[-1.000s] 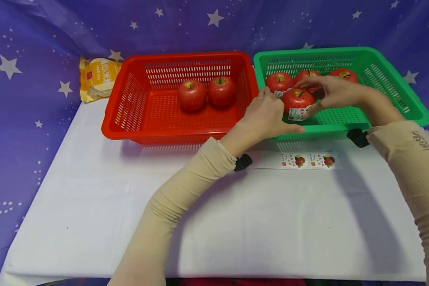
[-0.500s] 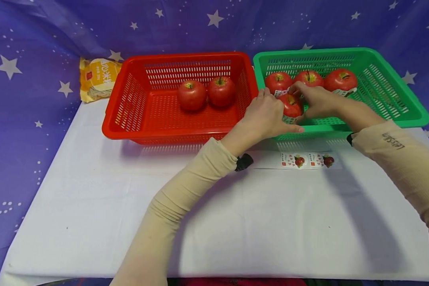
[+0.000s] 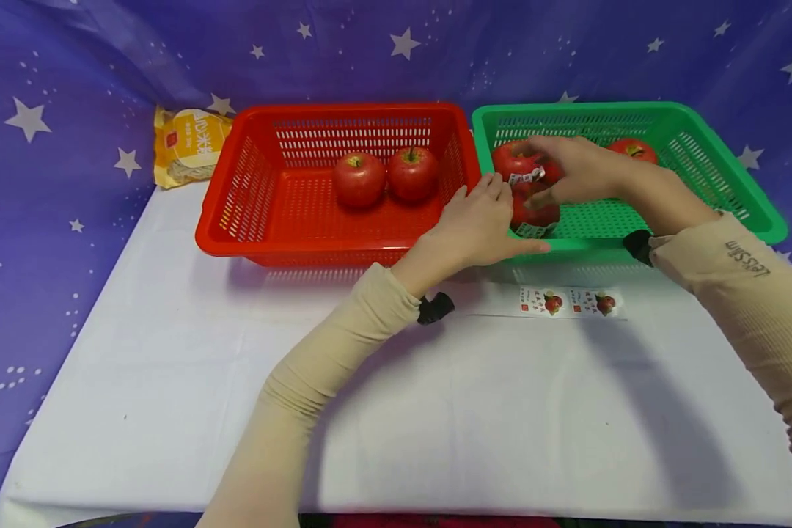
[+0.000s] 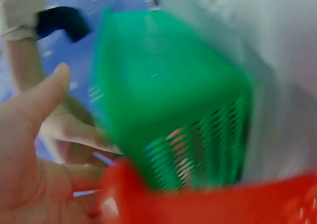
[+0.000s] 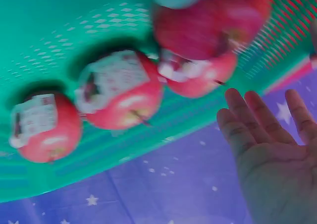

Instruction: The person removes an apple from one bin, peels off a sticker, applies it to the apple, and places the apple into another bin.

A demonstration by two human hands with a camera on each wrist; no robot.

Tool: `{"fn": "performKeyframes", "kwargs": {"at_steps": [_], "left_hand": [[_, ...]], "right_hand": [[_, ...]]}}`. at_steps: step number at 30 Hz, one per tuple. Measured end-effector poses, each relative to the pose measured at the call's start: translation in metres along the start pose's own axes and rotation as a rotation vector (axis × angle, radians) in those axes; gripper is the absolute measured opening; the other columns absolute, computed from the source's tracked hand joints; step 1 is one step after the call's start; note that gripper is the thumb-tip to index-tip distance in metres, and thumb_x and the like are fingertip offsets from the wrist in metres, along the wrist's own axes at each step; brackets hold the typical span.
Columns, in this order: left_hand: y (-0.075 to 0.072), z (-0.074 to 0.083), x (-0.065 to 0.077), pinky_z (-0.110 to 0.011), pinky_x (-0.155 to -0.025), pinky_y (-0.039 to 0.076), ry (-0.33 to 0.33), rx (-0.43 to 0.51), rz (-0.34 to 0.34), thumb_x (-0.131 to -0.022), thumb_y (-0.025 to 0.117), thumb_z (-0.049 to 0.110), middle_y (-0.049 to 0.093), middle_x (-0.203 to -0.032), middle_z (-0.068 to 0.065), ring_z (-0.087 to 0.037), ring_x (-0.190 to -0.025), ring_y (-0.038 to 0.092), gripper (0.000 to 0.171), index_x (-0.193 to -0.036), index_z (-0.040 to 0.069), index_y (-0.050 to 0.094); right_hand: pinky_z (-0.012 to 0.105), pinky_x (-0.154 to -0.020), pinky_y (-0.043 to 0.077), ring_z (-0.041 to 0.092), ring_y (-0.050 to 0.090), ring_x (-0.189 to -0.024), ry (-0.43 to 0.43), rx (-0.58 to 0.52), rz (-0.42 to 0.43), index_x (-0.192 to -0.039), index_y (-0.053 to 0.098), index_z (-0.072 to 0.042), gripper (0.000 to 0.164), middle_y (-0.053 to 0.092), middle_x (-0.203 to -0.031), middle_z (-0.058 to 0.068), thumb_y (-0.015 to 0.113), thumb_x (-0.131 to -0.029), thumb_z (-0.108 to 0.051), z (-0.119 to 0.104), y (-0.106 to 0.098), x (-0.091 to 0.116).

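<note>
My right hand [image 3: 584, 172] hovers over the left end of the green basket [image 3: 587, 110], fingers spread. In the right wrist view that hand [image 5: 275, 154] stands apart from the apples. A front apple [image 3: 536, 209] with a paper label sits in the basket's near left corner. Behind it are a labelled apple [image 3: 507, 158], another mostly hidden by the hand, and one apple [image 3: 636, 149] to the right. My left hand [image 3: 475, 227] lies where the two baskets' rims meet, thumb stretched along the green rim. The left wrist view is blurred.
Left of the green basket stands a red basket [image 3: 303, 205] holding two apples [image 3: 359, 183]. A strip of apple labels [image 3: 570, 302] lies on the white tablecloth [image 3: 501, 425] in front. A yellow packet [image 3: 191, 147] is at the back left, before a starry purple cloth.
The right hand carried the front apple left into the corner, let go and rose off it. The left hand shifted slightly toward me and left, its fingers straightening.
</note>
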State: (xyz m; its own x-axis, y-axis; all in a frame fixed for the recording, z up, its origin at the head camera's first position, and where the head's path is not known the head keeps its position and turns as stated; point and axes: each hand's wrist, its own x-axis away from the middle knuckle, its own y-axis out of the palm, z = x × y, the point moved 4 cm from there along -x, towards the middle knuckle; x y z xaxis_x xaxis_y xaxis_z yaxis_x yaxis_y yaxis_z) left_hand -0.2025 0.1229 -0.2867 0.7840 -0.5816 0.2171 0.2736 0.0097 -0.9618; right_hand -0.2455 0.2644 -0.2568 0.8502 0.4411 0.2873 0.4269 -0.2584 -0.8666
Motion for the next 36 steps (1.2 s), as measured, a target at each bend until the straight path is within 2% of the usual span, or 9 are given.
{"fn": "performKeyframes", "kwargs": {"at_steps": [3, 7, 13, 18, 21, 24, 27, 31, 36], "left_hand": [[-0.01, -0.03, 0.029, -0.039, -0.122, 0.01, 0.054, 0.141, 0.011, -0.08, 0.043, 0.08, 0.008, -0.163, -0.001, -0.016, -0.151, 0.003, 0.106, -0.155, 0.014, 0.009], [-0.029, -0.088, 0.08, -0.036, -0.122, 0.011, 0.068, 0.291, 0.119, -0.08, 0.06, 0.069, 0.008, -0.162, 0.0, -0.014, -0.15, 0.004, 0.106, -0.155, 0.014, 0.009], [-0.047, -0.179, 0.141, -0.048, -0.121, 0.009, -0.106, 0.419, 0.208, -0.076, 0.076, 0.053, 0.001, -0.162, 0.005, -0.018, -0.151, 0.002, 0.111, -0.155, 0.021, 0.005], [-0.034, -0.238, 0.164, -0.06, -0.113, 0.023, -0.264, 0.461, 0.117, -0.075, 0.078, 0.047, 0.01, -0.161, -0.015, -0.037, -0.146, 0.016, 0.116, -0.155, 0.007, 0.004], [-0.024, -0.256, 0.167, -0.06, -0.105, 0.036, -0.314, 0.478, 0.053, -0.075, 0.079, 0.045, 0.029, -0.151, -0.024, -0.039, -0.133, 0.032, 0.115, -0.153, 0.001, 0.007], [-0.02, -0.263, 0.165, -0.061, -0.104, 0.036, -0.336, 0.458, 0.013, -0.074, 0.08, 0.045, 0.028, -0.151, -0.027, -0.041, -0.133, 0.032, 0.114, -0.152, -0.004, 0.012], [-0.021, -0.265, 0.165, -0.062, -0.107, 0.03, -0.345, 0.443, -0.004, -0.074, 0.081, 0.044, 0.015, -0.157, -0.026, -0.043, -0.141, 0.022, 0.112, -0.15, -0.008, 0.016], [-0.023, -0.264, 0.166, -0.062, -0.109, 0.028, -0.357, 0.436, 0.0, -0.073, 0.081, 0.043, 0.015, -0.157, -0.026, -0.042, -0.141, 0.022, 0.112, -0.149, -0.008, 0.018], [-0.024, -0.267, 0.168, -0.061, -0.11, 0.028, -0.371, 0.431, 0.006, -0.073, 0.082, 0.042, 0.018, -0.156, -0.027, -0.042, -0.139, 0.025, 0.111, -0.149, -0.009, 0.019]], "right_hand": [[0.062, -0.105, 0.034, 0.042, 0.038, -0.134, -0.059, -0.117, 0.06, -0.153, 0.021, -0.016, 0.084, 0.029, -0.155, 0.019, 0.071, -0.087, -0.027, -0.022, -0.005, -0.011], [0.058, -0.113, 0.026, 0.036, 0.026, -0.144, -0.175, -0.254, 0.084, -0.155, 0.013, -0.031, 0.093, 0.019, -0.161, 0.008, 0.074, -0.084, -0.028, -0.061, -0.007, -0.036], [0.045, -0.12, 0.018, 0.022, 0.016, -0.149, -0.282, -0.257, 0.036, -0.154, 0.003, -0.035, 0.102, 0.009, -0.163, -0.002, 0.076, -0.083, -0.029, -0.105, 0.003, -0.088], [0.04, -0.122, 0.011, 0.014, 0.004, -0.15, -0.199, -0.242, -0.086, -0.153, -0.008, -0.037, 0.111, -0.001, -0.163, -0.004, 0.076, -0.081, -0.036, -0.126, 0.018, -0.131], [0.041, -0.122, 0.007, 0.012, -0.003, -0.15, -0.102, -0.23, -0.164, -0.152, -0.012, -0.037, 0.113, -0.009, -0.162, -0.007, 0.076, -0.08, -0.039, -0.133, 0.026, -0.149], [0.044, -0.121, 0.01, 0.012, -0.003, -0.15, 0.033, -0.254, -0.227, -0.15, -0.011, -0.044, 0.111, -0.01, -0.161, -0.013, 0.075, -0.081, -0.04, -0.132, 0.038, -0.161], [0.045, -0.117, 0.025, 0.018, 0.012, -0.147, 0.098, -0.255, -0.257, -0.152, -0.005, -0.043, 0.106, 0.001, -0.162, -0.007, 0.075, -0.082, -0.036, -0.132, 0.052, -0.171], [0.043, -0.102, 0.044, 0.028, 0.034, -0.135, 0.004, -0.143, -0.216, -0.156, 0.01, -0.026, 0.099, 0.021, -0.157, 0.008, 0.076, -0.082, -0.026, -0.135, 0.066, -0.186], [0.045, -0.11, 0.035, 0.031, 0.035, -0.136, -0.154, -0.036, -0.161, -0.152, 0.026, -0.017, 0.092, 0.031, -0.152, 0.014, 0.079, -0.078, -0.021, -0.141, 0.073, -0.197]]}}
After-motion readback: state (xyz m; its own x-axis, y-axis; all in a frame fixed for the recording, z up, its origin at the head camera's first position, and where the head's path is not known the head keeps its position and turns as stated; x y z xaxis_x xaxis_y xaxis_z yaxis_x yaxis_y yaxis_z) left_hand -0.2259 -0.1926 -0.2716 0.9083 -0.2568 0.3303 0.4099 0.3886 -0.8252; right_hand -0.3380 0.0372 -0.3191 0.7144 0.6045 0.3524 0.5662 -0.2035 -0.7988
